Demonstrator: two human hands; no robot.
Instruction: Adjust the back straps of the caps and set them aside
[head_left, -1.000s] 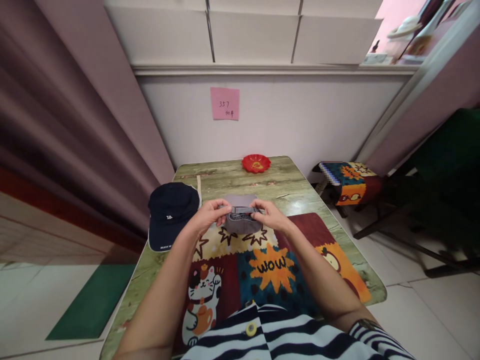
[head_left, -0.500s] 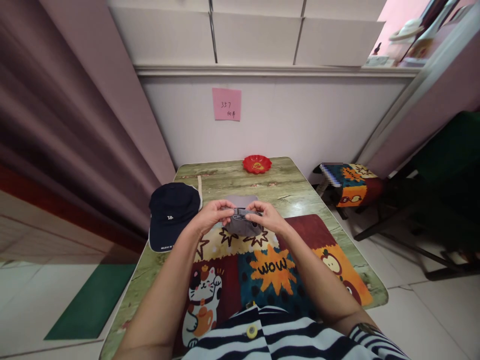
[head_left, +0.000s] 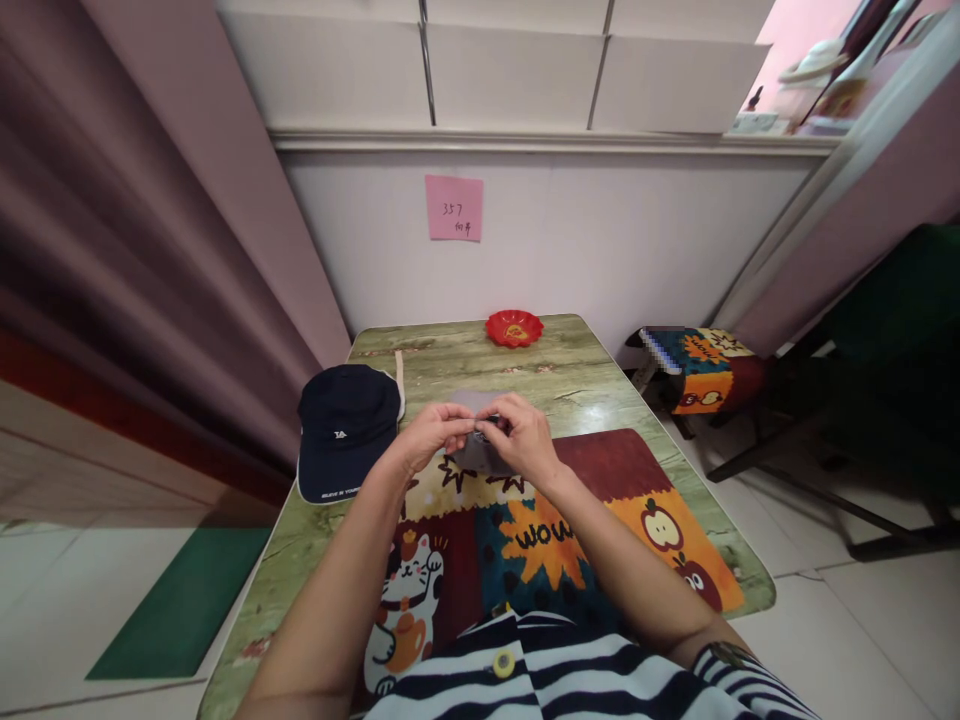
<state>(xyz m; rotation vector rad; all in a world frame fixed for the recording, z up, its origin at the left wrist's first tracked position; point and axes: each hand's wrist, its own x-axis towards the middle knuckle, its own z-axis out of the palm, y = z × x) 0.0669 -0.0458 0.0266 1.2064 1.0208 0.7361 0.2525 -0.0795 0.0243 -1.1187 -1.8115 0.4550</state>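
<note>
A grey cap [head_left: 481, 460] lies mid-table, partly on the patterned mat [head_left: 442, 500], with its back strap towards me. My left hand [head_left: 436, 432] pinches the strap from the left between thumb and fingers. From the other side my right hand [head_left: 525, 438] grips the strap too, and the fingertips of both hands meet over it. Those fingers hide most of the strap and its opening. A navy cap [head_left: 346, 420] with a small white logo sits to the left, its brim facing me at the table's edge.
A red scalloped dish [head_left: 514, 328] stands at the table's [head_left: 435, 350] far edge. Behind is a white wall with a pink note [head_left: 454, 208]. On the right, a stool [head_left: 705, 365] carries a matching mat and a blurred-out item. Curtains [head_left: 195, 180] hang at the left.
My right hand has slid left along the strap to meet my left hand, covering the strap that showed between them. The navy cap has stayed in place.
</note>
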